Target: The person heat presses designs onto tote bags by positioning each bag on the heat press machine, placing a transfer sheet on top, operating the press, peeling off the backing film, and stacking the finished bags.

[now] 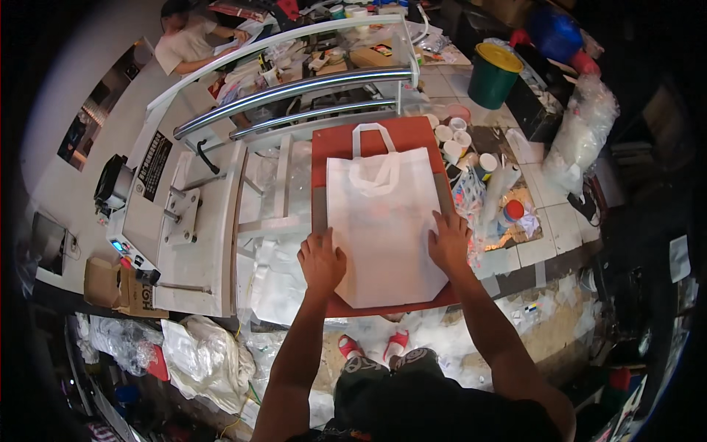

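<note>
A white bag [383, 250] with two loop handles lies flat on a red board [320, 140] in front of me, one handle up past its top edge, the other folded down over it. My left hand [321, 261] rests at the bag's left edge, fingers apart and slightly bent. My right hand [449, 243] rests at the right edge, a little higher, its fingers also apart. Both hands touch the bag or the board beside it. The board sits beside a white machine [199, 272] with metal rollers [294, 88], which are beyond the bag.
Cups [456, 140], jars and a red-lidded container [513, 210] crowd the right. A green bucket [492, 85] and wrapped plastic bundle [578, 132] stand behind them. A cardboard box [107, 283] is at left, plastic sheets [199, 353] below. Another person [177, 48] works at upper left.
</note>
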Motion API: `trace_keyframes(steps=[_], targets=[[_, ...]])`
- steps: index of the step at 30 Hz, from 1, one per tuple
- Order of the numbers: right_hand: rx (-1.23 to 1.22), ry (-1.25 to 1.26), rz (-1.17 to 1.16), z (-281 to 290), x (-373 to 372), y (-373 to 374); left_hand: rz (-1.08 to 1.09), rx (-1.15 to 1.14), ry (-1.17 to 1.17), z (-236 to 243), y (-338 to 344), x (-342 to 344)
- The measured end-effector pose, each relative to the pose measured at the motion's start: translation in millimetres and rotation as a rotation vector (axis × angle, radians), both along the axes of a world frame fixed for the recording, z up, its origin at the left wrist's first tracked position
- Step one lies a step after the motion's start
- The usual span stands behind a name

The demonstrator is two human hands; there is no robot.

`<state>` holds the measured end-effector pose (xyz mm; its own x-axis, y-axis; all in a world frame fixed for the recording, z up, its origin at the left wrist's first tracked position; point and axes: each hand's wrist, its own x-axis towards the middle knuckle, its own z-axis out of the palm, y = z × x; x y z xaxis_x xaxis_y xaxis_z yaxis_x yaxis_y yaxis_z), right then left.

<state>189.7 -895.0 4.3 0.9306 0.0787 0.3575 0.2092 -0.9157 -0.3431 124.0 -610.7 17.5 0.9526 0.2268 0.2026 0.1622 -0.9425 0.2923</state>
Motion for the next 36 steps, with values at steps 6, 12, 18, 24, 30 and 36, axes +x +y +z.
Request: trace_keyframes(steps=[6, 12, 18, 24, 30, 36], targets=[[0.020, 0.076, 0.363, -15.9, 28.4, 57.2, -0.410, 0.029, -0.026, -36.0, -48.1, 15.3], [-0.149, 0.056, 0.359, -51.6, 147.9, 110.9, -0.294, 0.050, 0.031, -36.6, -59.4, 19.1], [-0.078, -0.018, 0.317, -49.6, 267.8, 162.2, -0.285, -0.001, 0.126, -30.3, -59.2, 28.8], [-0.086, 0.075, 0.148, -19.6, 309.9, 160.3, -0.299, 0.009, 0.141, -23.8, -65.6, 29.5], [0.231, -0.265, 0.188, -4.1, 127.9, 79.1, -0.265, 0.010, 0.063, -44.3, -50.9, 17.4], [0.239, 0.028, -0.119, -32.9, -53.2, -26.3, -0.171, -0.191, -0.176, -30.5, -44.9, 9.0]])
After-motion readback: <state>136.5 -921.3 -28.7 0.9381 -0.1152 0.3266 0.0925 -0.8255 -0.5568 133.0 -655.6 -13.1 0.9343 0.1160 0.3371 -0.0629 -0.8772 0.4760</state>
